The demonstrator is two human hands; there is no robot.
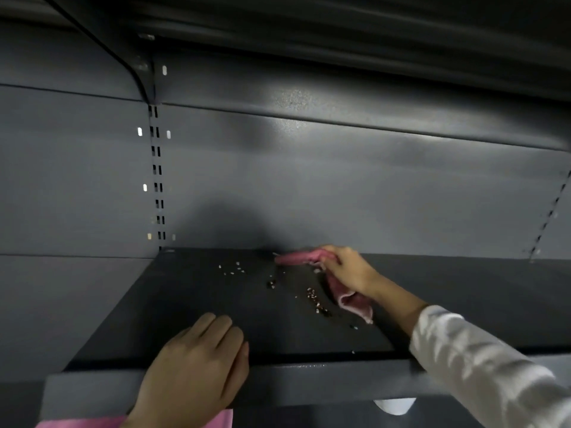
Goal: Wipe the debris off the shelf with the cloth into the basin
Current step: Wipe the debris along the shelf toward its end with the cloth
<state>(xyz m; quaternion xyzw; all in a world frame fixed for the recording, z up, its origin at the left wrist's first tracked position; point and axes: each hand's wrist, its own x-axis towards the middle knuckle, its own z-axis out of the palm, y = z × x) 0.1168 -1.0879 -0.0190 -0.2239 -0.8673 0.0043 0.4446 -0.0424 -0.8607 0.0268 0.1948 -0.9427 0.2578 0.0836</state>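
Left hand (197,362), nearest the viewer, lies palm-down over the front lip of a dark grey metal shelf (185,304), fingers straight and close together, holding nothing. Below its wrist a strip of pink basin (77,423) shows at the lower edge of the view; how it is held cannot be told. Right hand (346,270), reaching in from a white sleeve (482,366), grips a pink cloth (296,257) at the rear of the shelf, close to the back panel; one end of the cloth lies flat on the shelf beyond the fingers, and the other end trails from under the palm toward the wrist. Debris (312,296), small pale and dark crumbs, lies scattered on the shelf between the two hands, just beside the cloth, with a thinner patch farther from the right hand. Behind the shelf stands a grey sheet-metal back panel (340,180) with a slotted upright (157,171) beyond the left hand. An upper shelf (340,32) overhangs the scene. A white rounded object (394,406) shows under the shelf lip, beneath the right forearm.
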